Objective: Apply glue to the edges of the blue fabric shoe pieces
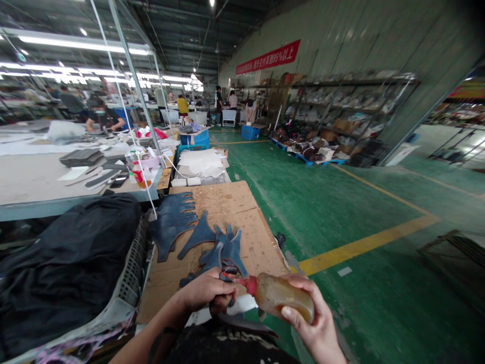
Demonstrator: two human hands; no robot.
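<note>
My right hand (pixel 320 326) is wrapped round a squeeze bottle (pixel 278 294) of amber liquid, tipped on its side. Its red cap and nozzle point left, reaching my left hand (pixel 207 290). The fingers of that hand are closed on a dark blue leather piece (pixel 228 265), mostly hidden by the fingers and nozzle. Just beyond, more blue leather cut-outs (pixel 232 246) lie loosely overlapped on a sheet of cardboard (pixel 248 210). Farther left, a row of similar cut-outs (pixel 172 218) is laid edge over edge.
On the left stands a plastic crate (pixel 131 275) heaped with black cloth (pixel 71 253). Behind it is a long worktable (pixel 34 172) with stacked pieces, a phone and a red bottle (pixel 138 174). White sheets (pixel 200 162) top a bin past the cardboard. Green floor (pixel 303 212) runs along the right.
</note>
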